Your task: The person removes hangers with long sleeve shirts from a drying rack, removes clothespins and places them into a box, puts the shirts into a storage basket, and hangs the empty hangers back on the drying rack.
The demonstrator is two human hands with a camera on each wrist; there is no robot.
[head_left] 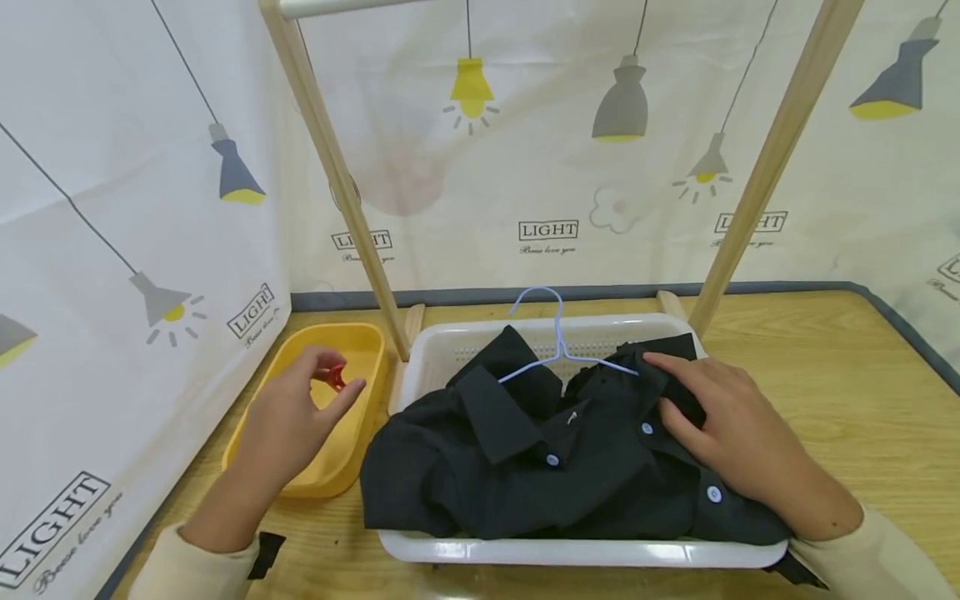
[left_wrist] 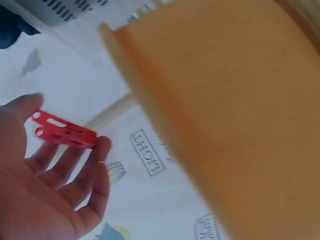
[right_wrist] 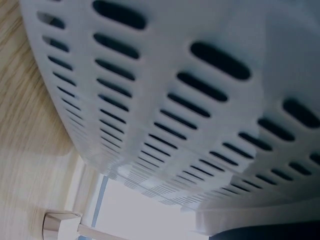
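Observation:
My left hand [head_left: 288,417] is over the yellow tray [head_left: 231,446]. It pinches a small red clothes peg [left_wrist: 65,132] between thumb and fingertips. A black shirt [head_left: 480,467] with pale buttons lies spread over a white perforated basket [head_left: 585,552], its collar toward the back. From the neck opening rises the hook of a light-blue hanger [head_left: 558,321], its arms partly inside the shirt. My right hand [head_left: 738,433] holds the shirt's collar side near the hanger's right arm, thumb and forefinger on the cloth. The right wrist view shows the basket's slotted side, not this hand.
A wooden rack stands behind the basket, with a left post [head_left: 345,192], a right post [head_left: 772,167] and a pale crossbar [head_left: 337,7] overhead. Lamp-printed cloth [head_left: 540,183] walls the wooden table [head_left: 862,375] at the back and left.

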